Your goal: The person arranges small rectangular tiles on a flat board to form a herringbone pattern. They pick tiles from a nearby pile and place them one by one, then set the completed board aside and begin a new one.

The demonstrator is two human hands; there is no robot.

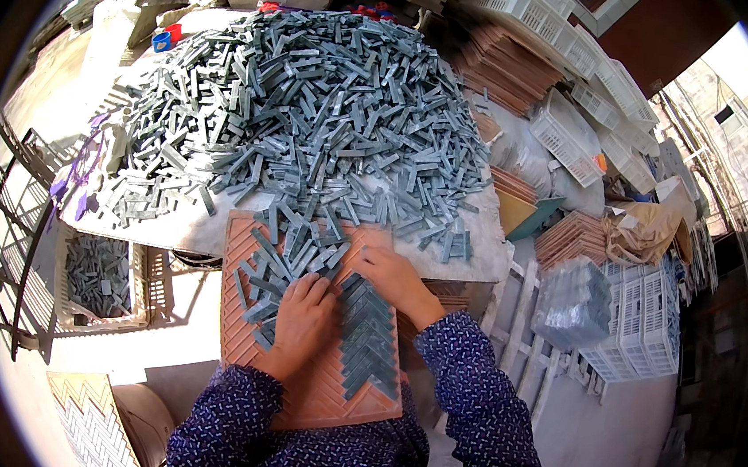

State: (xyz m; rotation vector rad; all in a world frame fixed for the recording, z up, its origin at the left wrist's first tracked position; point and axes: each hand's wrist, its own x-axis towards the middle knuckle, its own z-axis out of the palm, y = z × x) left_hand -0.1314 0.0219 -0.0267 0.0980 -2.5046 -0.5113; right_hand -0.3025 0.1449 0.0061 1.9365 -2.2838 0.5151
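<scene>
An orange-brown grooved tray [308, 414] lies in front of me, below the edge of the work table. On its right side, narrow grey-green stone strips [367, 341] sit in a herringbone pattern. Loose strips [280, 261] are scattered over its upper left part. My left hand [303, 321] rests over the tray's middle, fingers curled in among the loose strips; what they hold is hidden. My right hand [393, 280] reaches in from the right at the upper end of the laid pattern, fingers bent and close together. Any strip in its fingertips is too small to make out.
A large heap of strips [318, 105] covers the table [475, 265]. A crate of strips [144, 285] stands at left, near a patterned panel [98, 435]. On the right are stacked orange trays [506, 66], white crates [635, 317] and a plastic-wrapped stack [573, 305].
</scene>
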